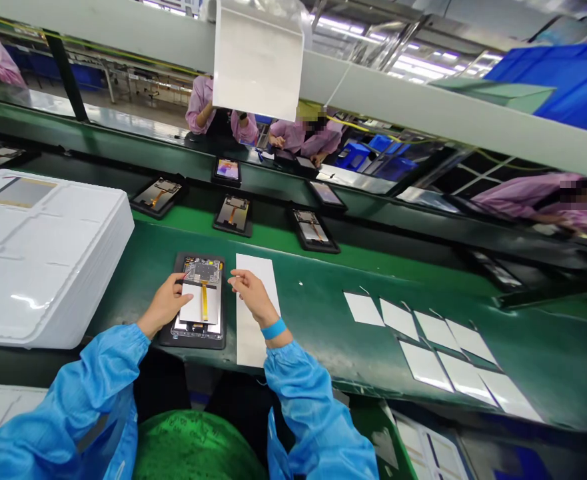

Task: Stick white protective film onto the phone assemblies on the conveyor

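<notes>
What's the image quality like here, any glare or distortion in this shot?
Head view: wide-angle bending curves the long green conveyor belt; ceiling light glares off the stacked white plastic trays; the bare left hand looks fairly sharp.

No text, label or number can be read anywhere.

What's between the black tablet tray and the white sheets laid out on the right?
The head view shows a long white sheet under your right hand, then green belt.
</notes>
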{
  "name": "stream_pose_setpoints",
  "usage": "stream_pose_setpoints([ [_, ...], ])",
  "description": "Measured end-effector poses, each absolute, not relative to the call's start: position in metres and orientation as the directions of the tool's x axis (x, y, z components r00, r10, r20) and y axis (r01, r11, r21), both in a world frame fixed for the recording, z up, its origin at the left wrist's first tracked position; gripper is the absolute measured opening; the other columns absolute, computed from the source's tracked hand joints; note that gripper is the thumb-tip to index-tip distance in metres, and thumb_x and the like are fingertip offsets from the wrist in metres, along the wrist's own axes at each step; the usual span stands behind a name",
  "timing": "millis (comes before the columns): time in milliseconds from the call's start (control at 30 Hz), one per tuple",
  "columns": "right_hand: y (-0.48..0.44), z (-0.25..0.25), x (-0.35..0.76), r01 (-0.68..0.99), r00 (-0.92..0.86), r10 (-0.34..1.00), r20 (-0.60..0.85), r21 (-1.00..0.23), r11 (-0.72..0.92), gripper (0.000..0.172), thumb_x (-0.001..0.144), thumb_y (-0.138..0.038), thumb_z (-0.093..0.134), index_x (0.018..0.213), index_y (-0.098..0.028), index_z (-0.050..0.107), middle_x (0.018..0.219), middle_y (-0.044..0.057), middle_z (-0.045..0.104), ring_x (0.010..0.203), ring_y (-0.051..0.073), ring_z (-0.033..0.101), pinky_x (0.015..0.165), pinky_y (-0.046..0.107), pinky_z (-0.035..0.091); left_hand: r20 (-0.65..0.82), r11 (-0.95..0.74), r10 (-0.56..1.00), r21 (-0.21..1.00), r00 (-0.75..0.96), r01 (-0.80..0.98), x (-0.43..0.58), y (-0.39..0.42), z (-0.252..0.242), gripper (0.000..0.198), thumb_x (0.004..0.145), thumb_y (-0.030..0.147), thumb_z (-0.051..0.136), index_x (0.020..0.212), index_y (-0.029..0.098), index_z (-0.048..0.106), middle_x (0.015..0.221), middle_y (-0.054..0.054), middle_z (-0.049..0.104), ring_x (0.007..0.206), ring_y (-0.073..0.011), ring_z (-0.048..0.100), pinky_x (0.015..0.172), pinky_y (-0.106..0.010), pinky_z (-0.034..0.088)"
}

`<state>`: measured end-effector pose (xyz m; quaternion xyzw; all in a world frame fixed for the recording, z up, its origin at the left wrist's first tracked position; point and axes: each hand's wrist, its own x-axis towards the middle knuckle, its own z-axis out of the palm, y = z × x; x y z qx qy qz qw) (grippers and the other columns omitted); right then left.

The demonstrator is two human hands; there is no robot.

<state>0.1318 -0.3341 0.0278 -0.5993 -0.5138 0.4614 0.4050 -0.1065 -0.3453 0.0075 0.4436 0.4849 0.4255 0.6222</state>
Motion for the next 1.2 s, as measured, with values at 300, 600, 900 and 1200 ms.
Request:
stream_pose_setpoints([
  [300, -0.368, 0.018, 0.135, 0.204, 0.015, 0.991, -0.131, -0.970, -0.131, 0.032, 0.081, -0.039, 0.063, 0.105, -0.018, 0.065, 0.091, 0.004, 0.069, 0.075, 0.015, 0.062, 0.070, 0.030, 0.050, -0.209, 0.199, 0.957, 0.977, 0.200, 0.069, -0.102, -0.340, 0.002, 0.067, 0.068, 0.031, 0.075, 0.126, 0.016, 0.045, 0.088, -0.005, 0.071, 0.076, -0.0217, 0.070, 0.069, -0.034, 0.054],
  [600, -0.369, 0.004, 0.128, 0.330, -0.012, 0.998, -0.068, -0.942, -0.060, 0.027, 0.085, -0.035, 0.058, 0.104, -0.018, 0.066, 0.096, 0.005, 0.071, 0.079, 0.016, 0.064, 0.080, 0.034, 0.053, -0.119, 0.077, 0.982, 0.962, 0.148, 0.261, -0.105, -0.338, -0.002, 0.057, 0.072, 0.026, 0.070, 0.126, 0.018, 0.051, 0.087, 0.001, 0.060, 0.067, -0.0145, 0.064, 0.064, -0.028, 0.051],
  [900, -0.373, 0.005, 0.119, 0.462, -0.057, 0.998, -0.038, -0.887, -0.007, 0.022, 0.087, -0.025, 0.055, 0.104, -0.019, 0.066, 0.097, 0.003, 0.071, 0.077, 0.015, 0.064, 0.077, 0.031, 0.052, -0.076, 0.033, 0.989, 0.951, 0.127, 0.309, -0.104, -0.335, -0.009, 0.055, 0.072, 0.024, 0.069, 0.125, 0.019, 0.054, 0.084, 0.002, 0.060, 0.065, -0.0131, 0.062, 0.062, -0.026, 0.048],
  [1200, -0.378, 0.007, 0.113, 0.623, -0.176, 0.981, 0.083, -0.762, 0.176, 0.026, 0.087, -0.012, 0.052, 0.104, -0.022, 0.069, 0.103, 0.005, 0.066, 0.088, 0.017, 0.063, 0.083, 0.032, 0.049, -0.080, 0.033, 0.988, 0.944, 0.133, 0.328, -0.104, -0.336, -0.008, 0.054, 0.073, 0.024, 0.068, 0.125, 0.018, 0.054, 0.084, 0.002, 0.058, 0.062, -0.0118, 0.059, 0.060, -0.025, 0.047],
])
